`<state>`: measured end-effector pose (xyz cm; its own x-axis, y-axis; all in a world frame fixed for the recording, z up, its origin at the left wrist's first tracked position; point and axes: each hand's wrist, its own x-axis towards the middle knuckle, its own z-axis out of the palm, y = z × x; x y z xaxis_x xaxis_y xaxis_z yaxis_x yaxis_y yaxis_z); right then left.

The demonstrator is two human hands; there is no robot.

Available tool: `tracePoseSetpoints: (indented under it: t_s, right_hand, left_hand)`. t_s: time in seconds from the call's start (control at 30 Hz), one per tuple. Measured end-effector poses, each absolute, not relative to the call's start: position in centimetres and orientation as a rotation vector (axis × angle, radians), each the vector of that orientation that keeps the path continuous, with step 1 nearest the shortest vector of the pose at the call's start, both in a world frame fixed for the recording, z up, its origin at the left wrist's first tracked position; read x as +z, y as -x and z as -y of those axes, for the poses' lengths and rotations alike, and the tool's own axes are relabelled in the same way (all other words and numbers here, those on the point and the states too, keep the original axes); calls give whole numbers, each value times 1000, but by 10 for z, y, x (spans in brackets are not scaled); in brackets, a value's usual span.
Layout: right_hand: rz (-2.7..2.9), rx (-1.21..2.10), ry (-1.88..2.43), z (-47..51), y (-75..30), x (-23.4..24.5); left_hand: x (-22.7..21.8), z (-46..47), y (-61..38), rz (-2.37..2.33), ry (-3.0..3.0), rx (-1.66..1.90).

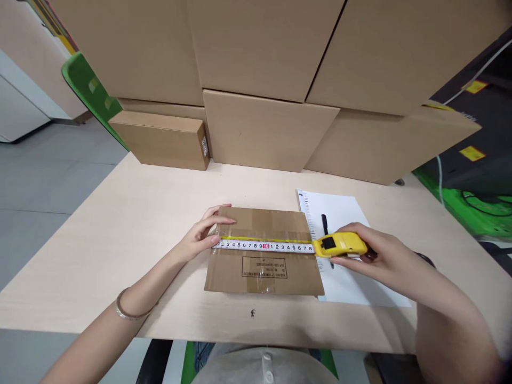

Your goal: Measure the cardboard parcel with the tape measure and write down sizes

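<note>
Stretching across a flat cardboard box point(264, 250) on the pale wooden table point(120, 240) is a tape measure point(339, 244), its yellow case with a black panel on top sitting at the box's right edge. The white blade point(264, 246) carries black numerals and a red mark at ten, with a yellow upper edge. It runs left to right, its long axis parallel to the table's near edge, and the tip points toward the left side of the box.

The box is brown, sealed with clear tape down its middle, and bears a small printed rectangular label on its near half. It lies near the front middle of the table, its right edge overlapping a white sheet of paper point(348, 277).

The left hand point(202, 234) rests at the box's left edge, fingers curled loosely over the corner, thumb and fingertips pressing the blade's tip down. The right hand point(374, 253) is closed around the yellow case, fingers wrapped over its far side and thumb beneath.

A black pen point(324, 224) lies on the paper just behind the case. Larger cardboard boxes point(264, 128) are stacked along the back of the table.
</note>
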<state>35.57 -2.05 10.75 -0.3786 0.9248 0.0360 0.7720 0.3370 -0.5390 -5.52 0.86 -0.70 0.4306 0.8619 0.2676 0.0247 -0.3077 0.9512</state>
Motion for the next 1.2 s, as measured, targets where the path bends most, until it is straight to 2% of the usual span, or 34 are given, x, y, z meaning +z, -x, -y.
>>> tracePoseSetpoints:
  t_s: [0.07,0.37,0.5,0.67,0.77,0.93,1.2]
  right_hand:
    - [2409,758,1433,11,-331,115]
    - [2739,665,688,-24,-176,121]
    - [2712,737,631,-28,-194,130]
    - [2577,1071,617,-25,-262,138]
    - [2623,1151,586,-12,-287,137]
    - [2749,1121,557,-1,-291,131]
    - [2791,1119,554,-18,-284,138]
  left_hand:
    - [-6,-8,55,-795,-1662,1022]
    - [-15,-5,45,-775,-1322,1127]
    - [2,0,47,-895,-1513,1130]
    - [61,34,42,-1149,-2151,1170]
    - [87,61,20,-1044,-2390,971]
    - [80,78,-18,-857,-2603,701]
    - [61,72,-20,-697,-2875,591]
